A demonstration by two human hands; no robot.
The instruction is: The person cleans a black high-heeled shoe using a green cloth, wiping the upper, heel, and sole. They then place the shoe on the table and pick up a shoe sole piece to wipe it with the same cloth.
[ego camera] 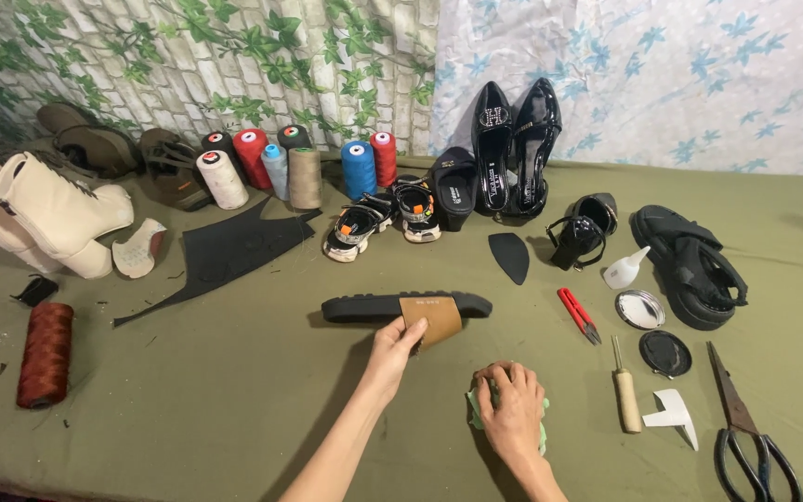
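1. Two hands work: left hand (392,349) pinches the tan strap (431,318) of the black slide sandal (406,306), mid-tabletop at 12 o'clock
2. Right hand (511,409) closed on green cloth (476,409); steady the strap, wipe gently

Even, bright light from above, slightly near side. Shadows soft and short: arms cast faint dark bands on the cloth (234,409). Glare on the patent shoes (513,139) far centre and the round tin lid (640,309) right. Focus sharp centre; wide-angle stretch and slight softness at left and right edges.
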